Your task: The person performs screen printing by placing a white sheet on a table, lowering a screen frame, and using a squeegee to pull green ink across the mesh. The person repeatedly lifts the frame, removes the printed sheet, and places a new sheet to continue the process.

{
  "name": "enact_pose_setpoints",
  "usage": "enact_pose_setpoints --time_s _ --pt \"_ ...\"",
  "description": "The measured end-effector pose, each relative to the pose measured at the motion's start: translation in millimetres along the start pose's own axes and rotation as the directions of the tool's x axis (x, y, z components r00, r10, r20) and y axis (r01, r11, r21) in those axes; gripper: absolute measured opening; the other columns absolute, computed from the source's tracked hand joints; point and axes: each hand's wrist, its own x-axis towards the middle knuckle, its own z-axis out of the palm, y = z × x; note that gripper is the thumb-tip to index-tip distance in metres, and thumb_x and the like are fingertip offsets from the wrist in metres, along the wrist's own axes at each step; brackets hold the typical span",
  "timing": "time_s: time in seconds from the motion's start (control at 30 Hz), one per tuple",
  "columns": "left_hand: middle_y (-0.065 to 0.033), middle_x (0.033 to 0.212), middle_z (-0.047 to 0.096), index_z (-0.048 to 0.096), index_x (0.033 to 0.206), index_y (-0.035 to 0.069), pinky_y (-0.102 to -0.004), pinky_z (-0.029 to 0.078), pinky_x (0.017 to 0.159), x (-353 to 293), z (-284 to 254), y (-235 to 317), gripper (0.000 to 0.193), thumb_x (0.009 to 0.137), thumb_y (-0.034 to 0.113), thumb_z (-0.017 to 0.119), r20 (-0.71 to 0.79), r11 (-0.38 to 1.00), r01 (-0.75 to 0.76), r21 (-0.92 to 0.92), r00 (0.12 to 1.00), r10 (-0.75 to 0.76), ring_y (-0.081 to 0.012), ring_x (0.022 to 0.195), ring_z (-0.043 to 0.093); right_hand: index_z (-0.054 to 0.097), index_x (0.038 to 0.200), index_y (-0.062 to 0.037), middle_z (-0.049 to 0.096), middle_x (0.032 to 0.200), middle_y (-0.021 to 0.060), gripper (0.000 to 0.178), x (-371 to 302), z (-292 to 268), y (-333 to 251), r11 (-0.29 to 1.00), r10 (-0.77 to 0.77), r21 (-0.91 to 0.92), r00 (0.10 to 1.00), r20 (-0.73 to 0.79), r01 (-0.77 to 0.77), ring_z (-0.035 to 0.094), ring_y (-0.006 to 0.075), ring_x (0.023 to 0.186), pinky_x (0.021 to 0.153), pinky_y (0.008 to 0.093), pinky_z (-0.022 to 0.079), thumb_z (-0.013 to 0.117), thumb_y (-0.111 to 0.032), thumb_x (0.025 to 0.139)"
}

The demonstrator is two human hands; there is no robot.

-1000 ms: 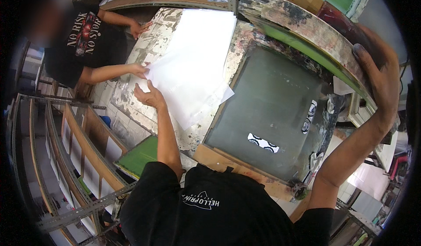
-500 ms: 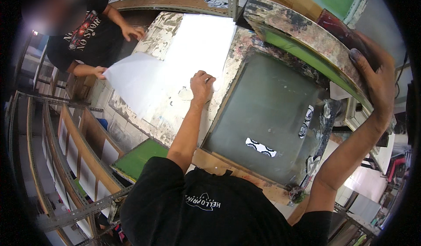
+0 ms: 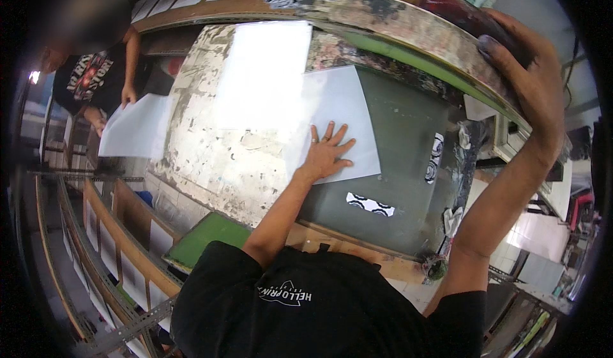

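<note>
My left hand (image 3: 329,150) lies flat with fingers spread on a white sheet (image 3: 345,99). That sheet rests partly on the dark grey printing bed (image 3: 408,118) and partly on the pale, paint-worn table (image 3: 204,160) to its left. Two black-and-white patterned strips (image 3: 370,205) are on the bed, one near me and one at the right. Up at the right, my right hand (image 3: 527,67) grips the corner of a raised, paint-stained screen-printing frame (image 3: 408,32) with green mesh. A bright stack of white sheets (image 3: 265,70) sits at the table's far side.
At the far left a co-worker holds another white sheet (image 3: 135,128) beside the table. Racks with wooden shelves (image 3: 137,249) stand at the lower left, near a green panel (image 3: 211,236). A small round container (image 3: 435,268) is by the bed's near right corner.
My left hand has moved right from the stack's edge and opened flat, and a white sheet now overlaps the bed. The co-worker's sheet has moved left, off the table. My right hand still holds the frame.
</note>
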Motion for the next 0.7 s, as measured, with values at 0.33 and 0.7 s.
enact_pose_setpoints --time_s 0.33,0.7 --pt "-0.0069 0.165 0.029 0.059 0.143 0.026 -0.0734 -0.002 0.118 72.9 36.3 94.4 0.07 0.079 0.052 0.076 0.14 0.934 -0.324 -0.153 0.928 0.345 -0.0377 0.155 0.013 0.076 0.11 -0.0013 0.078 0.095 0.0121 0.042 4.6 1.0 -43.6 0.99 0.054 -0.126 0.998 -0.022 -0.057 0.071 0.0189 0.082 0.081 0.0323 0.054 0.083 -0.032 0.082" --pt "-0.0083 0.166 0.029 0.061 0.141 0.024 -0.0716 -0.004 0.119 52.5 44.9 114.9 0.072 0.076 0.047 0.08 0.152 0.902 -0.374 -0.216 0.9 0.409 -0.0377 0.155 0.013 0.077 0.107 -0.0018 0.078 0.087 0.0101 0.047 8.0 -9.2 -28.1 0.997 0.073 -0.025 0.992 0.105 -0.07 0.066 0.0168 0.065 0.065 0.0301 0.051 0.079 -0.043 0.084"
